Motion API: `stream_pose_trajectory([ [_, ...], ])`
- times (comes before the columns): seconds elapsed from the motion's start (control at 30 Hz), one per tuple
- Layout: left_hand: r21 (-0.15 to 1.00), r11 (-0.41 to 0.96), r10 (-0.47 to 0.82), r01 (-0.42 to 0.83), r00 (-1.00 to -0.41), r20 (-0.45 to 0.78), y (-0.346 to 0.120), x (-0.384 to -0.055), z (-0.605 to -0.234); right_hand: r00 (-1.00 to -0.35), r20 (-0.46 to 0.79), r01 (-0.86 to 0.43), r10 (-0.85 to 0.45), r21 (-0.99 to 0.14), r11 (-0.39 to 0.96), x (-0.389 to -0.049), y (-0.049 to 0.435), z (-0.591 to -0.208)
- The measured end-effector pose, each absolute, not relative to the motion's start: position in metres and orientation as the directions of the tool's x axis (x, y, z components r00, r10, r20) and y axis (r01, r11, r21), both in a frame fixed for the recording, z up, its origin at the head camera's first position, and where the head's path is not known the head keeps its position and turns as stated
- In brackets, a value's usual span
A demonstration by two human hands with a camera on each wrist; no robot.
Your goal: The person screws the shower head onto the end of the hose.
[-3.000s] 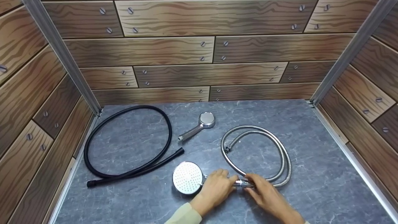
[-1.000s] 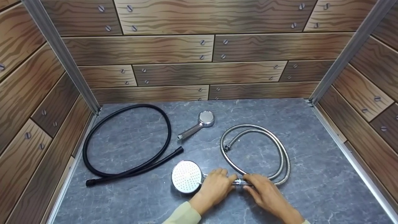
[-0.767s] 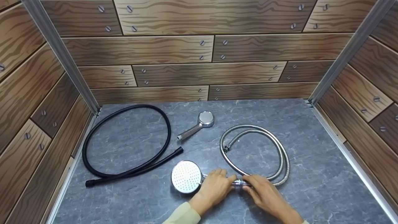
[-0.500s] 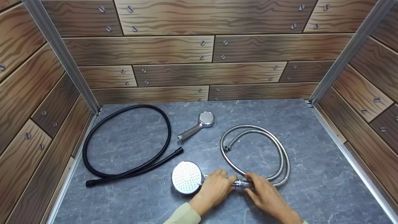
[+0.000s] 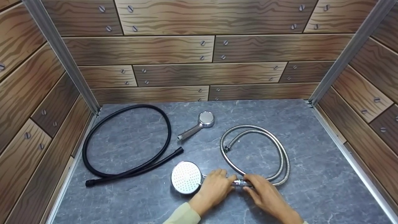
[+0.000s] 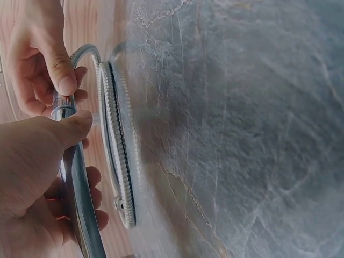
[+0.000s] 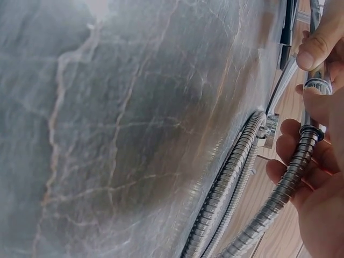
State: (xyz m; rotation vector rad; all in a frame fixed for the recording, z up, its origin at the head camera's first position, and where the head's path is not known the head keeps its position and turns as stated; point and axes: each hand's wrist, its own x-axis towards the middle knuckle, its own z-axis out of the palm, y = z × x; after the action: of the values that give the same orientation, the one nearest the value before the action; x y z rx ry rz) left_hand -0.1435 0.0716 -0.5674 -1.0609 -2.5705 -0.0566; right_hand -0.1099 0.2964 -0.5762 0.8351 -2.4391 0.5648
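A large round chrome shower head [image 5: 186, 177] with a pale dotted face lies near the front. My left hand [image 5: 214, 186] grips its handle [image 6: 83, 199], fingers wrapped round it in the left wrist view. The handle's end meets the connector [image 7: 318, 85] of a ribbed metal shower hose [image 5: 285, 155]. My right hand [image 5: 264, 194] holds this connector between thumb and fingers, just right of the left hand. Handle and connector lie in one line. How far the joint is threaded is hidden. The hose curls in a loop behind the right hand, its other end [image 5: 227, 148] lying free inside.
A black hose [image 5: 169, 130] lies coiled on the left of the grey marbled tabletop [image 5: 326, 174]. A smaller hand shower [image 5: 194, 130] lies at the back middle. Wood-patterned panels [image 5: 174, 74] with metal corner posts enclose the back and sides.
My right fingers and thumb shift back and forth slightly on the hose connector, now further over it than half a second ago. My left hand keeps its grip; everything else stays put.
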Motion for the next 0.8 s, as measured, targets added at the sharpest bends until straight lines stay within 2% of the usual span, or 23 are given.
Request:
stream_pose_trajectory([
  [0.13, -0.103, 0.718, 0.673, 0.688, -0.65, 0.353, 0.0715, -0.1434, -0.5674, -0.677, 0.582, -0.662, -0.451, -0.213, 0.718, -0.1104, 0.2964, -0.5761],
  [0.33, -0.131, 0.723, 0.657, 0.679, -0.616, 0.435, 0.0713, -0.1432, -0.5689, -0.702, 0.571, -0.637, -0.426, -0.234, 0.735, -0.1109, 0.2957, -0.5758],
  [0.8, -0.129, 0.719, 0.665, 0.683, -0.621, 0.415, 0.0709, -0.1422, -0.568, -0.67, 0.59, -0.669, -0.45, -0.218, 0.71, -0.1114, 0.2973, -0.5752],
])
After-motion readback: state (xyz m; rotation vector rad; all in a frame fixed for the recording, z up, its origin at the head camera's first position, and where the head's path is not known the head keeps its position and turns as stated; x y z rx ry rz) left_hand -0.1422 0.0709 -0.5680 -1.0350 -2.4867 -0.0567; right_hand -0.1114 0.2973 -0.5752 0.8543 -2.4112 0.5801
